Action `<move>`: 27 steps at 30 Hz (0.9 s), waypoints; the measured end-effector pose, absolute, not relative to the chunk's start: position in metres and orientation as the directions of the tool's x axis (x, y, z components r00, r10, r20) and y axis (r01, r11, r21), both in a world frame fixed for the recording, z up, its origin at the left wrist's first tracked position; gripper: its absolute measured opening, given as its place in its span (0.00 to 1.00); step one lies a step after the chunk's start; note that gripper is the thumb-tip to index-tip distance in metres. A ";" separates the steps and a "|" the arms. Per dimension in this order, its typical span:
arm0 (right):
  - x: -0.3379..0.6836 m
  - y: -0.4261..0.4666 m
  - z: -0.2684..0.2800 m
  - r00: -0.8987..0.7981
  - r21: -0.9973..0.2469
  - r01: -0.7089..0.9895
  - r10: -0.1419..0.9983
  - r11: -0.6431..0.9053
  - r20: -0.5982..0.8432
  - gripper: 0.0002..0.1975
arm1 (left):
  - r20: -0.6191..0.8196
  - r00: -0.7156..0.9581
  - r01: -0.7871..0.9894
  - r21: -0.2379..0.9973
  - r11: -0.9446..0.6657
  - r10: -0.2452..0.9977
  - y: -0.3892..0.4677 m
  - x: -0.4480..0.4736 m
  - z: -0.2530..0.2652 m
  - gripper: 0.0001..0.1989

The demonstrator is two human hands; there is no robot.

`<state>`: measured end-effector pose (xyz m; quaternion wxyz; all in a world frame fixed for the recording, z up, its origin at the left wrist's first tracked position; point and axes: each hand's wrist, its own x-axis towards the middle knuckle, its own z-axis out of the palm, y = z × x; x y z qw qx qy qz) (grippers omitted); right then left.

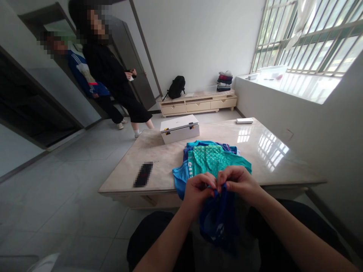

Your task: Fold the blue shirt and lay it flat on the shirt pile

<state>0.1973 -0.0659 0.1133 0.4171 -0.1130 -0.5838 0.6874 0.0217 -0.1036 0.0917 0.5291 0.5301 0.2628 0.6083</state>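
Marble table; blue garment between both grips.

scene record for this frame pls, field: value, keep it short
left hand: left hand pinches top edge of dark blue garment
right hand: right hand pinches same edge, touching the left
garment: hangs down over the lap
table: marble table holds pile of teal and blue clothes, white box, white remote
background: two people stand by a door; black backpack and folded clothes stack on low cabinet
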 end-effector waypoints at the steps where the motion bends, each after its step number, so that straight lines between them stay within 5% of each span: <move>1: 0.195 -0.065 0.112 -0.601 -0.889 -0.453 0.715 0.063 0.357 0.07 | 0.357 0.111 -0.369 0.881 -0.295 0.927 -0.102 0.022 0.092 0.21; 13: 0.179 -0.068 0.094 -0.516 -0.877 -0.466 0.769 0.117 0.377 0.06 | 0.435 0.088 -0.401 0.839 -0.368 0.896 -0.087 0.018 0.089 0.24; 27: 0.169 -0.072 0.082 -0.488 -0.866 -0.498 0.813 0.038 0.316 0.09 | 0.297 0.064 -0.382 0.889 -0.252 0.953 -0.093 0.017 0.077 0.24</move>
